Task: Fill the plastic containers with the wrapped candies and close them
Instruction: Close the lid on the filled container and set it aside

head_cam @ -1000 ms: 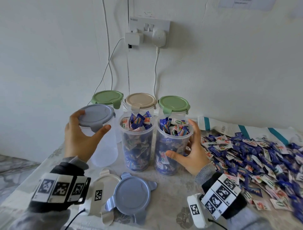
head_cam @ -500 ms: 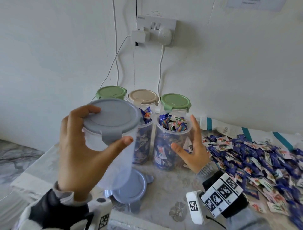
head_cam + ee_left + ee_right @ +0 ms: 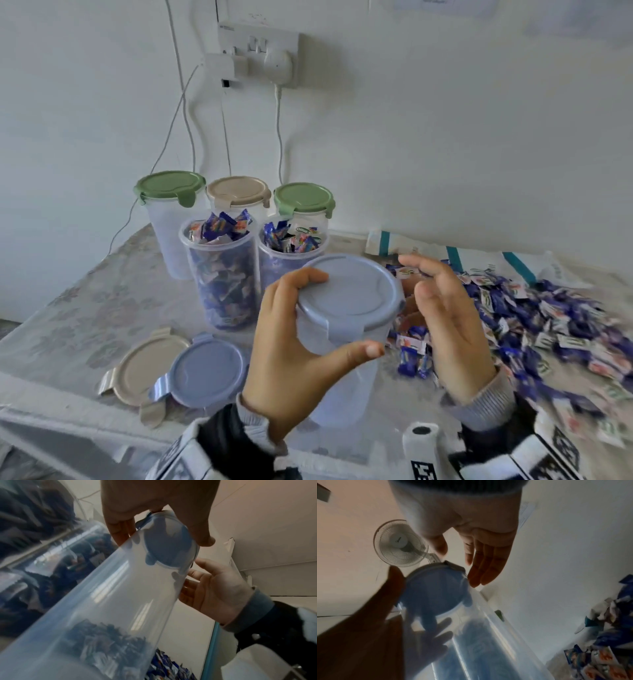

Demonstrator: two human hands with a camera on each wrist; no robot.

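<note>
My left hand (image 3: 298, 325) grips the top of a clear plastic container (image 3: 342, 387) with a blue-grey lid (image 3: 349, 298) clipped on, near the table's front middle. The container looks empty. My right hand (image 3: 438, 301) is open just right of the lid, its fingers beside the rim. The left wrist view shows the lid (image 3: 168, 545) pinched between thumb and fingers. In the right wrist view straight fingers (image 3: 484, 572) hang next to the lid (image 3: 433, 592). Two open containers (image 3: 222, 274) (image 3: 291, 246) stand behind, heaped with wrapped candies. A wide candy pile (image 3: 548, 315) covers the right side.
Three closed containers stand at the back by the wall: green lid (image 3: 169, 186), beige lid (image 3: 238, 192), green lid (image 3: 303, 198). A loose beige lid (image 3: 144, 366) and a loose blue lid (image 3: 205, 371) lie front left. Cables hang from a wall socket (image 3: 260, 51).
My left hand lifted the lidded container from the far left and brought it to the front middle. My right hand left the candy-filled container and came up beside the lid.
</note>
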